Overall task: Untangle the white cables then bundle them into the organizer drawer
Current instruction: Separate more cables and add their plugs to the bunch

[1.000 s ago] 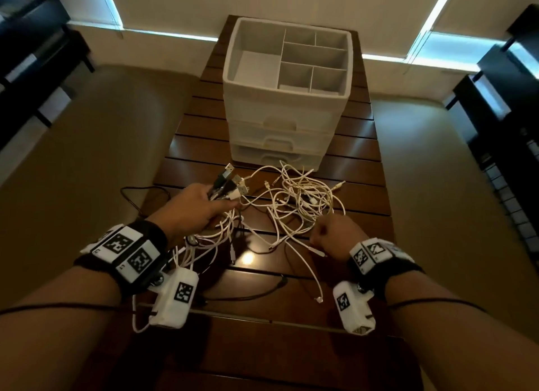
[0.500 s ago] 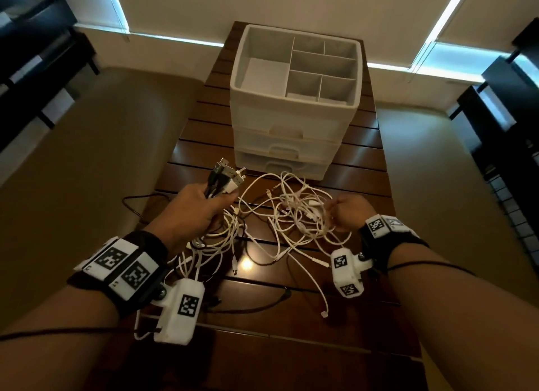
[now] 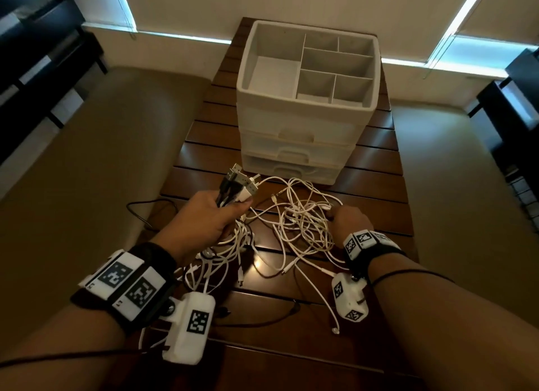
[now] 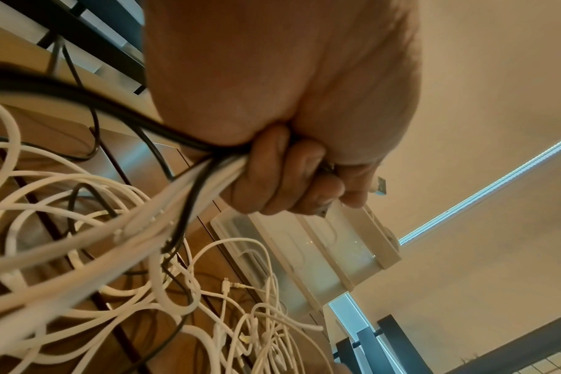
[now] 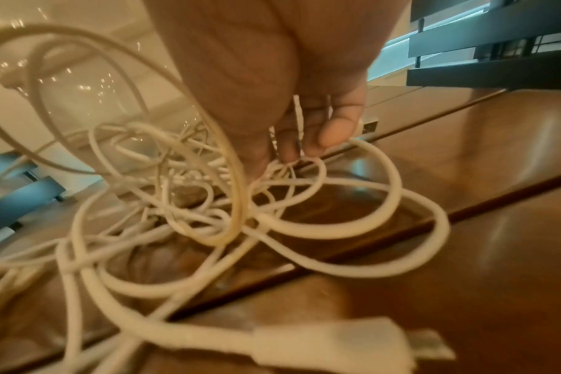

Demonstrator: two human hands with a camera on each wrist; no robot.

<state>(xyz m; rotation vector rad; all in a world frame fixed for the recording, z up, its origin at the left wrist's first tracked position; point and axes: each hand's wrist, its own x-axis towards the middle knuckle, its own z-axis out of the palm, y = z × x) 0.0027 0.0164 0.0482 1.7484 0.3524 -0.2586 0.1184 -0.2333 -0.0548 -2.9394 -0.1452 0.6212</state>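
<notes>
A tangle of white cables (image 3: 303, 224) lies on the dark wooden slatted table (image 3: 376, 192), in front of the white organizer (image 3: 294, 133). The organizer's three drawers are closed, and its top tray (image 3: 248, 66) has several bare compartments. My left hand (image 3: 233, 206) grips a bundle of white and black cables (image 4: 189, 192) just below their USB plugs (image 3: 242, 183), which stick out above the fist. My right hand (image 3: 332, 215) reaches into the right side of the tangle. In the right wrist view its fingertips (image 5: 327, 136) pinch thin white strands (image 5: 297, 113).
A black cable (image 3: 137, 212) loops off the table's left edge, and another (image 3: 262, 317) crosses the near slats. One loose white cable end (image 3: 335, 331) lies near my right wrist. Beige surfaces (image 3: 87, 186) flank the table, with dark furniture (image 3: 519, 93) beyond.
My right hand has moved forward and to the right, into the far side of the tangle. The left hand has kept its grip on the plug bundle and risen slightly.
</notes>
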